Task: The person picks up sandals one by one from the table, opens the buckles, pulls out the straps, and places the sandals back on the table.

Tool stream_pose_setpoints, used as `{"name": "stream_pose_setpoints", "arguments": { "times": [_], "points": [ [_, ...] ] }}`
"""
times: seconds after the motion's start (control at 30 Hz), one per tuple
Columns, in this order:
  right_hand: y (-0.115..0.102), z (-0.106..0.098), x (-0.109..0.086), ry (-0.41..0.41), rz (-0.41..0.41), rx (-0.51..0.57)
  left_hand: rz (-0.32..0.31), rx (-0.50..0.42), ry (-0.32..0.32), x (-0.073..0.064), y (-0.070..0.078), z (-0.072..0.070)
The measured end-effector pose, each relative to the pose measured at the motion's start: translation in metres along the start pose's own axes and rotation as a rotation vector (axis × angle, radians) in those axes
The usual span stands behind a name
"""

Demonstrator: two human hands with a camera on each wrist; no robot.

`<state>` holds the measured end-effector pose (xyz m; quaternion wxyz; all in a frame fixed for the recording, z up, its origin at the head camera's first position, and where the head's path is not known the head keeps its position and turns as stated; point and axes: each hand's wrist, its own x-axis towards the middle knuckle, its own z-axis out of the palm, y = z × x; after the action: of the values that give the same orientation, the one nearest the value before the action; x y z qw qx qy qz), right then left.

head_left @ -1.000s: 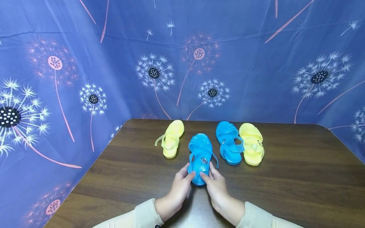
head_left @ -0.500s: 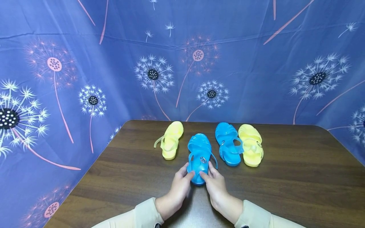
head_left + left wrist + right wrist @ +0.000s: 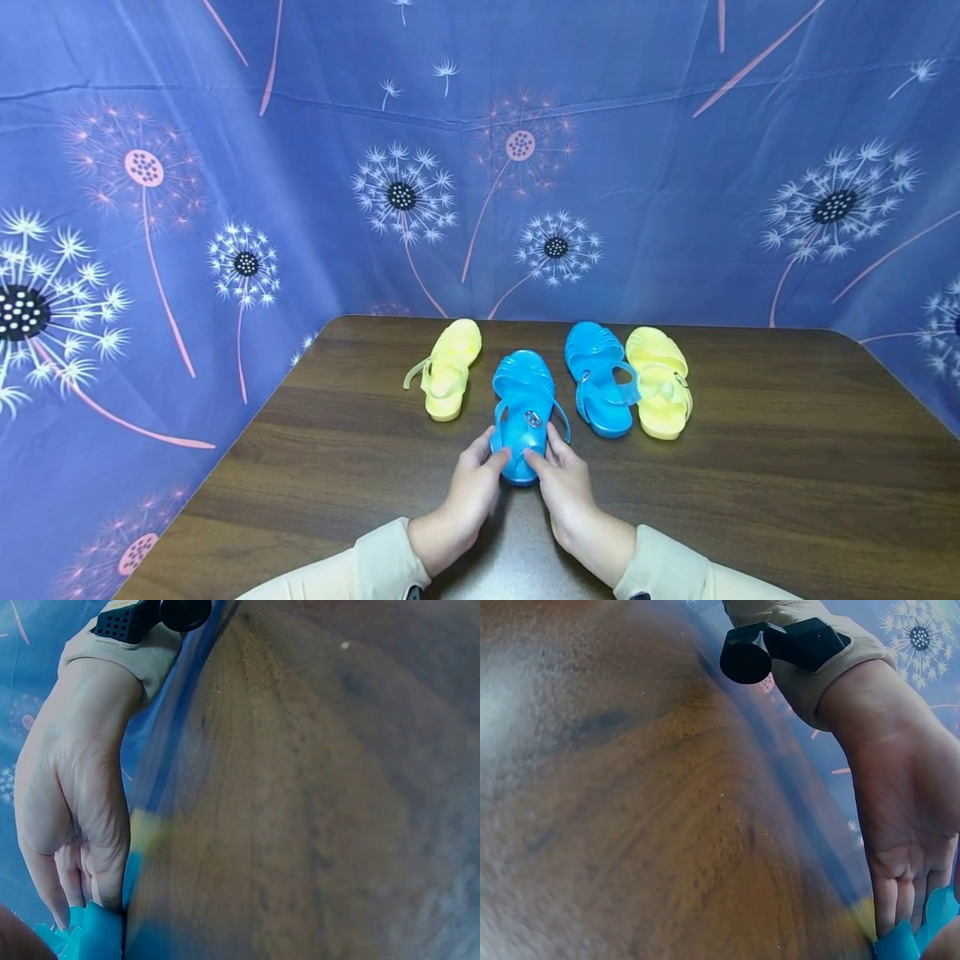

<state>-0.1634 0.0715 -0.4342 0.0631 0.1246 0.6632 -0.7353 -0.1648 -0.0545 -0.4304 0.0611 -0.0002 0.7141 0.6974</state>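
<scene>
A blue sandal [image 3: 525, 379] with a small silver emblem points toe-away near the middle of the table. My left hand [image 3: 465, 493] grips its heel end from the left, thumb on top and fingers along the side. From the right, my right hand [image 3: 572, 498] holds the same heel end, its thumb close to the other thumb. In the left wrist view, the fingers of the left hand [image 3: 75, 802] reach down to the blue sandal [image 3: 101, 930]. The right wrist view has the right hand [image 3: 907, 787] meeting the blue sandal [image 3: 898, 943] at the bottom corner.
On the brown wooden table [image 3: 787, 442], a yellow sandal [image 3: 448, 375] with its strap out lies to the left. Another blue sandal [image 3: 609, 414] lies to the right, overlapping a second yellow sandal [image 3: 660, 348] in this view. A blue dandelion-print cloth [image 3: 645, 167] hangs behind the table.
Hands and held sandal keep nearly the same place and grip. The whole head view has shifted very slightly.
</scene>
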Motion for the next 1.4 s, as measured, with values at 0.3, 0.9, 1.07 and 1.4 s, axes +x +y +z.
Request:
{"name": "stream_pose_setpoints", "arguments": {
  "times": [0.3,0.9,1.07,1.4],
  "points": [
    [0.000,0.002,0.003,0.019,0.002,-0.031,-0.001,0.016,0.001,0.002,0.000,0.000],
    [0.003,0.003,0.006,0.017,-0.001,-0.048,0.013,0.086,0.005,0.006,-0.005,-0.003],
    [0.002,0.004,0.008,0.017,-0.010,-0.056,0.019,0.103,0.003,0.007,-0.002,-0.003],
    [-0.002,0.005,0.011,0.028,-0.020,-0.062,0.046,0.080,0.003,0.008,0.001,-0.002]
  ]
}}
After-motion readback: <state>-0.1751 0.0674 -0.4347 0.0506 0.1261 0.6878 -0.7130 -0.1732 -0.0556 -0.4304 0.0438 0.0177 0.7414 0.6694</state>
